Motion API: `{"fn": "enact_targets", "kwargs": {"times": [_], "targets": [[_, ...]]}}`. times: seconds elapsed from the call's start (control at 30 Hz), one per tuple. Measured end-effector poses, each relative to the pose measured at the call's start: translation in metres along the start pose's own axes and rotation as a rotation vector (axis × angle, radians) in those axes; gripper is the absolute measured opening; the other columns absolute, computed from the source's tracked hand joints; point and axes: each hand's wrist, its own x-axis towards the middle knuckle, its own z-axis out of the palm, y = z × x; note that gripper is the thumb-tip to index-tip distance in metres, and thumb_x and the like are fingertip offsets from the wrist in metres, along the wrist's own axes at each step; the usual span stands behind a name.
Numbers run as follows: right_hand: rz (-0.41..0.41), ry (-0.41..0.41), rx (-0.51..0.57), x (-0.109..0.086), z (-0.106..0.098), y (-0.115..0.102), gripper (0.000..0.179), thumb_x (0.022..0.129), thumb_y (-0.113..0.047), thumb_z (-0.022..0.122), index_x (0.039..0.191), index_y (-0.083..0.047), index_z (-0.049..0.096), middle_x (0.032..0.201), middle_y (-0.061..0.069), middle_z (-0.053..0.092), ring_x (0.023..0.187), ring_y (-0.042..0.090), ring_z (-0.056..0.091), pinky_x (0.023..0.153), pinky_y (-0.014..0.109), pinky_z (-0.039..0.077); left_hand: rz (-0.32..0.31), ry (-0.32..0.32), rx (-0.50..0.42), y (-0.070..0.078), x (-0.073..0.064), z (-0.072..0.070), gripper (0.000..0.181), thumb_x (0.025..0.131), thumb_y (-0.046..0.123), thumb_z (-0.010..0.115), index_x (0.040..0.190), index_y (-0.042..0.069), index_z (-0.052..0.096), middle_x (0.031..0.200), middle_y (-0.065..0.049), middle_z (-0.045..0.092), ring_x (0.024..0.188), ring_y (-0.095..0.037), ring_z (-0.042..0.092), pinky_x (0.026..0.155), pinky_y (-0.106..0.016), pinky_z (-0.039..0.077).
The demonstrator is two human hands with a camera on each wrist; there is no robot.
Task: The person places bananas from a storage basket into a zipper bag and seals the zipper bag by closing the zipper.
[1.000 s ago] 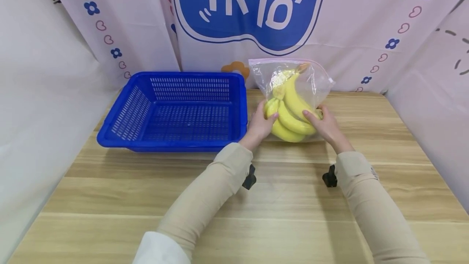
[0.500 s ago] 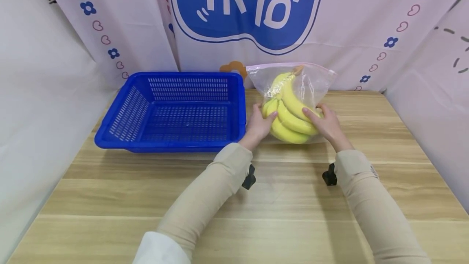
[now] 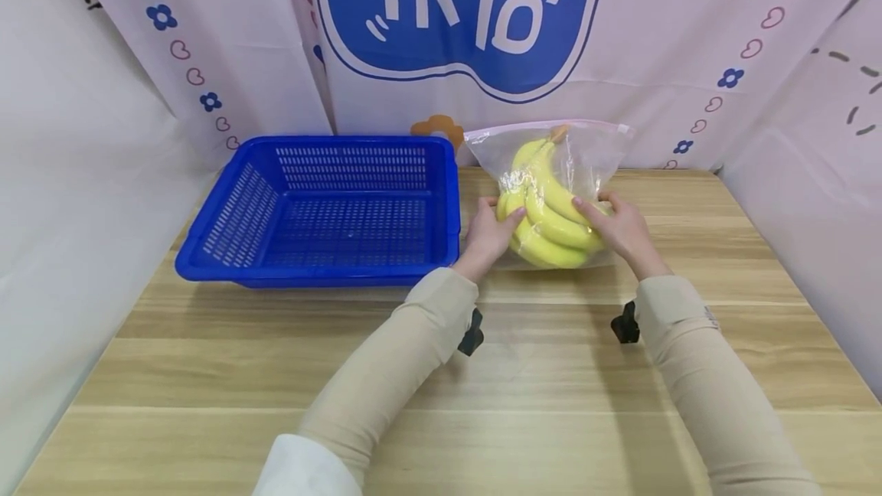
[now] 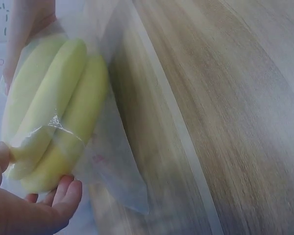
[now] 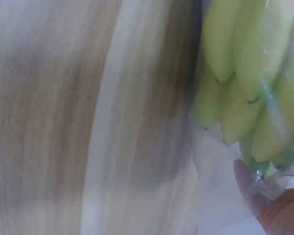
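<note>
A clear zip bag (image 3: 596, 151) with a pink top edge holds several yellow bananas (image 3: 551, 213), at the back of the table in the head view. My left hand (image 3: 488, 232) grips the bag's left side, thumb in front over the bananas. On the other side, my right hand (image 3: 620, 230) holds the bag the same way, its thumb pressed on a banana. In the left wrist view, the left thumb and fingers (image 4: 71, 196) curl around the ends of the bananas through the plastic. The right wrist view shows greenish banana tips (image 5: 257, 156) above part of the right hand (image 5: 286, 210).
Left of the bag stands a blue plastic basket (image 3: 351, 232) with slotted walls, its right rim close to my left hand. Behind the wooden table (image 3: 537, 404) hangs a printed cloth (image 3: 620, 106); white cloth walls (image 3: 76, 174) flank it.
The bananas have turned and shifted slightly inside the bag. Its top edge has dropped a little and become straighter. Both hands keep their hold at its sides.
</note>
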Motion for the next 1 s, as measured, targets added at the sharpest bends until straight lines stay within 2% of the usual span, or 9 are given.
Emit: {"fn": "enact_targets", "kwargs": {"times": [0.23, 0.47, 0.67, 0.77, 0.87, 0.97, 1.0], "targets": [[0.061, -0.031, 0.022, -0.003, -0.014, 0.002, 0.102, 0.084, -0.078, 0.038, 0.151, -0.004, 0.020, 0.151, 0.032, 0.026, 0.137, 0.050, 0.028, 0.109, 0.064, 0.027, 0.065, -0.072, -0.057, 0.002, 0.000, 0.005, 0.057, 0.093, 0.026, 0.061, 0.139, -0.001, 0.041, 0.131, -0.019, 0.058, 0.120, -0.027, 0.057, 0.102, -0.035, 0.046], [0.091, -0.045, 0.047, -0.005, -0.024, 0.009, 0.102, 0.083, -0.078, 0.038, 0.151, -0.003, 0.021, 0.152, 0.029, 0.027, 0.139, 0.048, 0.027, 0.110, 0.064, 0.026, 0.062, -0.139, -0.014, 0.003, -0.001, 0.012, 0.063, 0.091, 0.021, 0.064, 0.146, 0.007, 0.037, 0.143, -0.016, 0.049, 0.132, -0.028, 0.048, 0.110, -0.037, 0.039], [0.116, -0.021, 0.058, -0.006, -0.028, 0.016, 0.101, 0.085, -0.076, 0.037, 0.150, 0.000, 0.022, 0.152, 0.029, 0.026, 0.139, 0.049, 0.026, 0.111, 0.063, 0.025, 0.073, -0.192, -0.006, 0.004, 0.000, 0.019, 0.061, 0.095, 0.015, 0.057, 0.150, 0.012, 0.031, 0.150, -0.014, 0.041, 0.136, -0.028, 0.043, 0.113, -0.037, 0.036], [0.131, -0.016, 0.065, -0.007, -0.029, 0.017, 0.101, 0.085, -0.076, 0.036, 0.150, 0.000, 0.022, 0.152, 0.029, 0.026, 0.139, 0.049, 0.026, 0.111, 0.064, 0.025, 0.073, -0.207, 0.002, 0.005, 0.000, 0.021, 0.060, 0.096, 0.015, 0.054, 0.151, 0.014, 0.029, 0.150, -0.012, 0.040, 0.130, -0.027, 0.049, 0.107, -0.036, 0.042], [0.131, -0.022, 0.056, -0.007, -0.029, 0.018, 0.102, 0.085, -0.076, 0.034, 0.150, 0.001, 0.020, 0.152, 0.031, 0.025, 0.139, 0.050, 0.025, 0.111, 0.064, 0.024, 0.060, -0.227, 0.004, 0.005, -0.001, 0.022, 0.060, 0.097, 0.014, 0.052, 0.152, 0.016, 0.026, 0.145, -0.013, 0.046, 0.112, -0.025, 0.058, 0.090, -0.032, 0.052], [0.128, -0.022, 0.048, -0.007, -0.030, 0.019, 0.101, 0.086, -0.076, 0.033, 0.149, 0.002, 0.022, 0.151, 0.032, 0.026, 0.138, 0.051, 0.025, 0.111, 0.064, 0.024, 0.050, -0.257, 0.004, 0.005, -0.003, 0.023, 0.061, 0.098, 0.013, 0.049, 0.152, 0.018, 0.023, 0.139, -0.015, 0.051, 0.096, -0.025, 0.060, 0.075, -0.029, 0.054], [0.128, -0.022, 0.048, -0.007, -0.030, 0.019, 0.100, 0.086, -0.075, 0.033, 0.149, 0.002, 0.022, 0.151, 0.032, 0.026, 0.139, 0.051, 0.025, 0.111, 0.064, 0.024, 0.048, -0.263, 0.011, 0.005, -0.003, 0.023, 0.061, 0.098, 0.013, 0.048, 0.153, 0.018, 0.023, 0.140, -0.015, 0.050, 0.096, -0.024, 0.060, 0.076, -0.029, 0.053]]}}
